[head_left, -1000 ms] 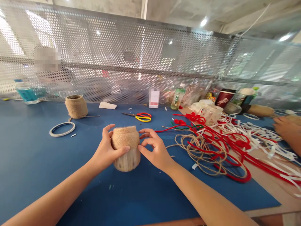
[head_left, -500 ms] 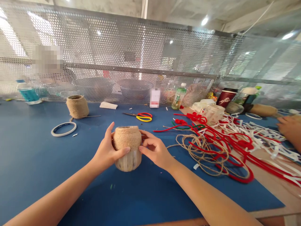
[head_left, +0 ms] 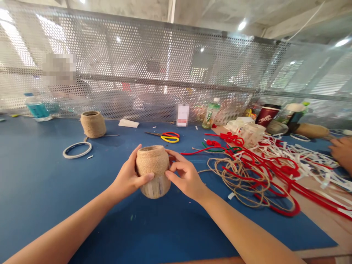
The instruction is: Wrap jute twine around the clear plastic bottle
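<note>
A small jar (head_left: 154, 167), its upper part wound with jute twine and its lower part bare and see-through, is held slightly tilted above the blue mat. My left hand (head_left: 132, 176) grips its left side, thumb across the front. At its right side my right hand (head_left: 185, 176) has thumb and forefinger brought together against the lower edge of the winding, other fingers reaching behind. The loose jute twine (head_left: 239, 179) runs from behind this hand to a tangled coil on the right; the pinched bit itself is hidden.
Beyond lie scissors (head_left: 167, 137), a twine-wrapped jar (head_left: 93, 125), a tape roll (head_left: 77, 150) and a folded white paper (head_left: 128, 123). Red fuzzy stems (head_left: 291, 183) and white strips (head_left: 299, 154) crowd the right. A green-labelled bottle (head_left: 211, 113) stands before the perforated screen (head_left: 132, 58). Another person's hand (head_left: 342, 152) is far right.
The jar tilts a little more in my hands, its mouth turned slightly. My grip stays much the same. The whole view has shifted slightly, so things sit a bit further right.
</note>
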The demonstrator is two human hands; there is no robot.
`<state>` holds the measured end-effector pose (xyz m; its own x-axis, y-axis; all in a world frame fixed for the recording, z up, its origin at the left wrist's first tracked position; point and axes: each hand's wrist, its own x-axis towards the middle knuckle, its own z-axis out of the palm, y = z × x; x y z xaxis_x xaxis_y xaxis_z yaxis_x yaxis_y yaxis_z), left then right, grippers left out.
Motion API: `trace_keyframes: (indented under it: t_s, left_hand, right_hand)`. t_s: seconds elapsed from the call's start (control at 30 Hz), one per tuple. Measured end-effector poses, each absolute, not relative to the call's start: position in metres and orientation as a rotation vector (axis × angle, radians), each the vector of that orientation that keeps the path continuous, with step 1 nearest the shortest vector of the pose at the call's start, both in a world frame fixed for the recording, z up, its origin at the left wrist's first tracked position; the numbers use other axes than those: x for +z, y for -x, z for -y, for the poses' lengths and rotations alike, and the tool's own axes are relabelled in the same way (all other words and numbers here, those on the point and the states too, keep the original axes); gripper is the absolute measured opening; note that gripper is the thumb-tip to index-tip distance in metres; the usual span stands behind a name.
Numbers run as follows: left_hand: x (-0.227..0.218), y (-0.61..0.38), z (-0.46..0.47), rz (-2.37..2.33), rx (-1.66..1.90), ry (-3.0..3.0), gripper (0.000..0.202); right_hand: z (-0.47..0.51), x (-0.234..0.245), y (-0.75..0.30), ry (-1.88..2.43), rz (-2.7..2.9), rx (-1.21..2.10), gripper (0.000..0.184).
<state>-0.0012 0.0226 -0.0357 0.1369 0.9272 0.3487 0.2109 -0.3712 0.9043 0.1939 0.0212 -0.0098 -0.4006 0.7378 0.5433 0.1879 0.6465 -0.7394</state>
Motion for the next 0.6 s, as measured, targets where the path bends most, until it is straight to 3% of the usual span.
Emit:
trace_keyframes:
  t_s: [0.17,0.6]
  left_hand:
    - [-0.0353,0.0016,-0.0238,-1.065,1.280,-1.749,0.089]
    - [-0.0299,0.0014,-0.0248,-1.066,1.246,-1.639,0.096]
  right_hand:
    - [-0.0227,-0.0099,-0.1946,0.756,1.938,0.733,0.022]
    - [-0.0234,-0.0117,-0.1930,0.815,1.935,0.700,0.022]
